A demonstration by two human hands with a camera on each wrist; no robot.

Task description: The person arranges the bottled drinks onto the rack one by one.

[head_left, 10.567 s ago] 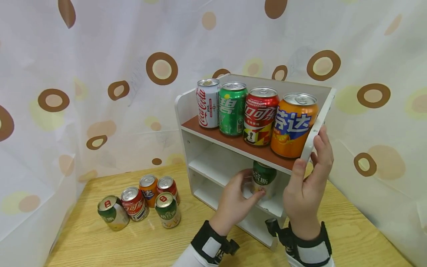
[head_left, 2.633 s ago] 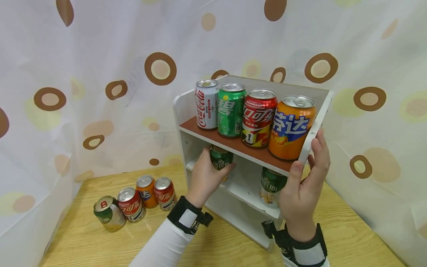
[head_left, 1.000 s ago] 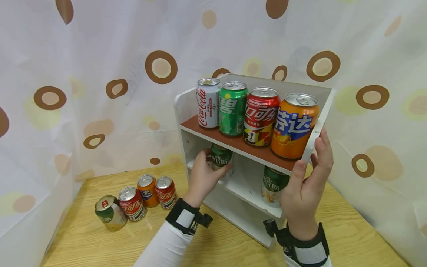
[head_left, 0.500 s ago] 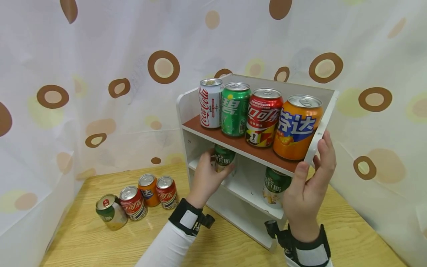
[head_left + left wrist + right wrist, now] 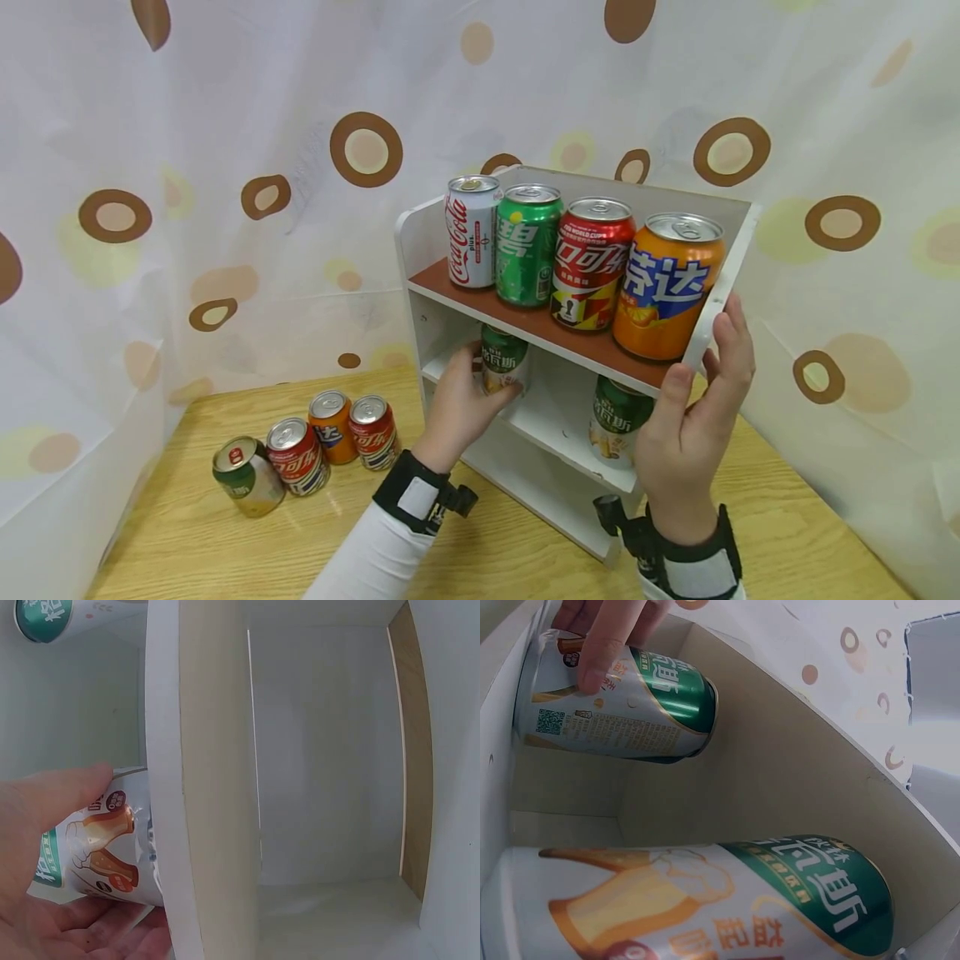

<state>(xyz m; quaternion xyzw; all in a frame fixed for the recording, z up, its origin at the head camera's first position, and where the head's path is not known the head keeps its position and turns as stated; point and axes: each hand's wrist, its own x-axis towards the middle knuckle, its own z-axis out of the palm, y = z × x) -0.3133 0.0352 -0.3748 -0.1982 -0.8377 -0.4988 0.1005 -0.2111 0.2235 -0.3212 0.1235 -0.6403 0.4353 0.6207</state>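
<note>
My left hand (image 5: 457,412) holds a green-and-white drink can (image 5: 504,354) upright at the left end of the small shelf unit's middle board. In the left wrist view, thumb and fingers lie on either side of this can (image 5: 105,832), its base right at the board. A matching can (image 5: 617,421) stands at the right end of the same board, large in the foreground of the right wrist view. My right hand (image 5: 693,425) grips the right side panel (image 5: 722,292) of the white shelf unit (image 5: 555,500), thumb in front and fingers behind.
On the red-brown top board stand a white cola can (image 5: 471,233), a green can (image 5: 527,246), a red can (image 5: 591,262) and an orange can (image 5: 667,287). Several more cans, including a tilted green-and-white one (image 5: 249,477), are on the wooden table (image 5: 225,558) at left.
Over ten seconds ago my left hand was at the right-hand can. A second green-and-white can has since gone from table to shelf. Lately the left fingers have slid lower on it.
</note>
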